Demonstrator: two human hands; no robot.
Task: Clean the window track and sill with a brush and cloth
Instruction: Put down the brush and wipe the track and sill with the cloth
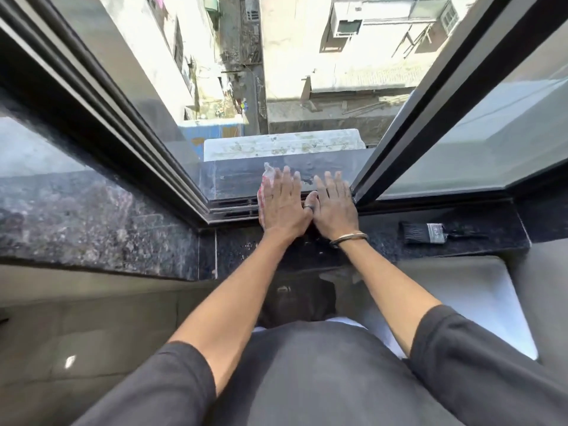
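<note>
Both hands lie flat, side by side, across the window track (236, 207) and the dark outer sill (246, 176). My left hand (282, 204) presses down on a white and pink cloth (266, 179), which shows past the fingers and along the hand's left edge. My right hand (333, 204) rests palm down beside it with fingers spread and holds nothing; a bracelet sits on its wrist. The brush (425, 232), with black bristles and a metal band, lies on the inner granite sill (384, 241) to the right, apart from both hands.
The sliding window is open between a dark frame on the left (123, 118) and a glass pane on the right (461, 142). Beyond the sill is a white unit top (282, 146) and a long drop to an alley. A granite ledge (76, 216) runs left.
</note>
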